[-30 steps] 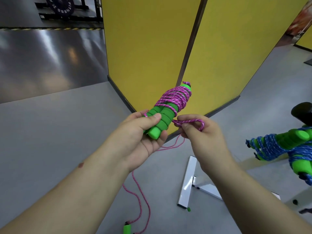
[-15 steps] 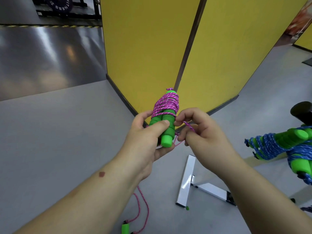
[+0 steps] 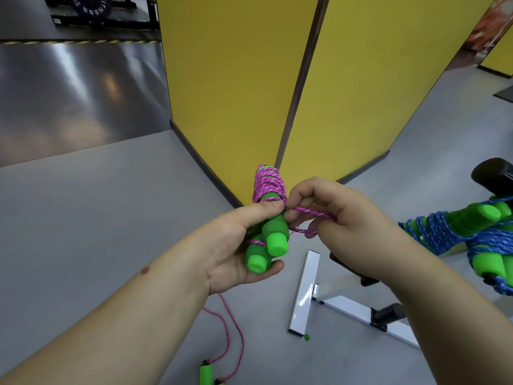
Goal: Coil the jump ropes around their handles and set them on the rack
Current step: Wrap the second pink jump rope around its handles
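Note:
My left hand (image 3: 236, 245) grips two green foam handles (image 3: 270, 240) held side by side, ends pointing down toward me. Pink cord (image 3: 268, 184) is coiled around their upper part. My right hand (image 3: 341, 223) pinches a loop of that pink cord (image 3: 311, 213) just right of the handles. At the right edge, two coiled blue jump ropes (image 3: 447, 229) with green handles hang on the rack (image 3: 492, 175).
Another pink jump rope (image 3: 233, 337) with green handles (image 3: 206, 375) lies on the grey floor below my left hand. The rack's white base bars (image 3: 305, 290) lie on the floor under my right hand. Yellow partition panels (image 3: 236, 87) stand straight ahead.
The handle bundle has turned from slanting to nearly upright, ends now facing me. My right hand has moved up beside the coil with the cord loop.

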Demonstrator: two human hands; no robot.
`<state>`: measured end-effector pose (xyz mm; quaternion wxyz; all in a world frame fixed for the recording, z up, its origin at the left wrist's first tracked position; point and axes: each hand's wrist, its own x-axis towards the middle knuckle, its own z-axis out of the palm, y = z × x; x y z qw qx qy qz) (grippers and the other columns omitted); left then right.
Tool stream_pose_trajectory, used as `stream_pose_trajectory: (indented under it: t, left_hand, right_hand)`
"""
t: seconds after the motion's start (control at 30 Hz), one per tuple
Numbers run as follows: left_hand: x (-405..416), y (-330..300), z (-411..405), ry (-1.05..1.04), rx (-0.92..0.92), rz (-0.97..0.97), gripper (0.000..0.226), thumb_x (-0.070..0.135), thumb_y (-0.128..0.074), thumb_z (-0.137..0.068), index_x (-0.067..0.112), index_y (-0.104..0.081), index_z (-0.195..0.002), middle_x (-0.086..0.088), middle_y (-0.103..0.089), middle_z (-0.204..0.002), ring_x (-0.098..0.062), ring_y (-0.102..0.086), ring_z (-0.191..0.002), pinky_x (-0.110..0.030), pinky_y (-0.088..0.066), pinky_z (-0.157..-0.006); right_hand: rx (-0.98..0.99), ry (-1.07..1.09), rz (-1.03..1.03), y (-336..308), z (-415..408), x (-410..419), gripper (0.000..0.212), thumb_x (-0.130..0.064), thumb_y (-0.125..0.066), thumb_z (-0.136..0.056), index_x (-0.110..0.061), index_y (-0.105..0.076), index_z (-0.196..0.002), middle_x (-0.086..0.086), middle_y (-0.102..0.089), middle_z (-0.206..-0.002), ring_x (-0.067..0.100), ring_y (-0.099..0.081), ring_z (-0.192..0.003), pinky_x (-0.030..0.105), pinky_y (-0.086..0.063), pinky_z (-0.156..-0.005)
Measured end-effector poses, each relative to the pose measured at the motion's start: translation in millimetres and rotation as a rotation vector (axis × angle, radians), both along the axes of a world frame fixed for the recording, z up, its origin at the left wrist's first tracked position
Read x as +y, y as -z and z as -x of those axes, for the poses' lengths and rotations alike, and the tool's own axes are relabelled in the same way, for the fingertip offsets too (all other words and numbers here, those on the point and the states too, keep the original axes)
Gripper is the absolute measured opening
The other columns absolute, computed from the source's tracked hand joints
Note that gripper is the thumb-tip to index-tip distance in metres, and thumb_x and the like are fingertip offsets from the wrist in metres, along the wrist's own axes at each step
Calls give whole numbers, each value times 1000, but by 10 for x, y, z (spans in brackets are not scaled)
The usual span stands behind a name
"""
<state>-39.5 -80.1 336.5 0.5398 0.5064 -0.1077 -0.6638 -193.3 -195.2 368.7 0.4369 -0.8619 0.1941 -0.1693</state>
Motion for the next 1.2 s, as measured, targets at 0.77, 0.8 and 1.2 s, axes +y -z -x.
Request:
stream_pose_trajectory:
  t: [0.77, 0.8, 1.2]
  left_hand:
    - [-1600, 1699, 634, 63, -180, -211, 37, 38, -80, -86, 11, -71, -109, -8, -71, -65, -21, -50, -48, -24, -51, -56]
    - [-1664, 1760, 671, 32, -154, -213, 40, 38, -82, -85, 12, -68, -112, -6, -71, -63, -21, -53, -51, -25, -51, -56]
    - [-2013, 2178, 960, -229, 143, -202, 30, 37, -79, -89, 9, -70, -91, -7, -66, -60, -20, -53, -50, -30, -47, -60]
  right_hand:
    - [324, 438, -361, 1525, 473, -1155, 61, 18, -51, -85, -28, -68, -121, -12, -69, -105, -11, -60, -76, 12, -48, -70]
    - [337, 451, -347, 1574, 497, -1196, 62, 17, -50, -84, -29, -67, -123, -15, -67, -98, -12, -58, -73, 11, -46, -71]
    - [422, 540, -544, 1832, 618, -1513, 57, 14, -52, -87, -22, -63, -130, -6, -68, -123, 10, -65, -84, 27, -52, -68]
